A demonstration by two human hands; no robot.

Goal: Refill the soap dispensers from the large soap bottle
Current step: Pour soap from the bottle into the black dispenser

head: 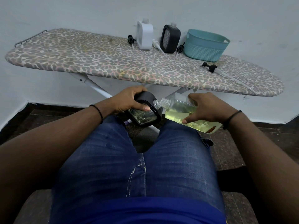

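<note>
Left hand (129,101) grips black dispenser (145,110), right hand (205,107) soap bottle (182,109); ironing board (97,62) beyond.

Basket (205,46) on board (97,62), right of 2 dispensers (144,35).

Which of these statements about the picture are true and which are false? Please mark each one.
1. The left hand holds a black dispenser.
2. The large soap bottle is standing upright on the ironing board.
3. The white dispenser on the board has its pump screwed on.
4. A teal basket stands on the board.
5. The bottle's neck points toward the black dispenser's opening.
1. True: the left hand grips the black dispenser.
2. False: the right hand holds the large soap bottle tilted over the lap.
3. False: the white dispenser is open, and a white pump lies beside it.
4. True: the teal basket stands on the ironing board.
5. True.
</note>
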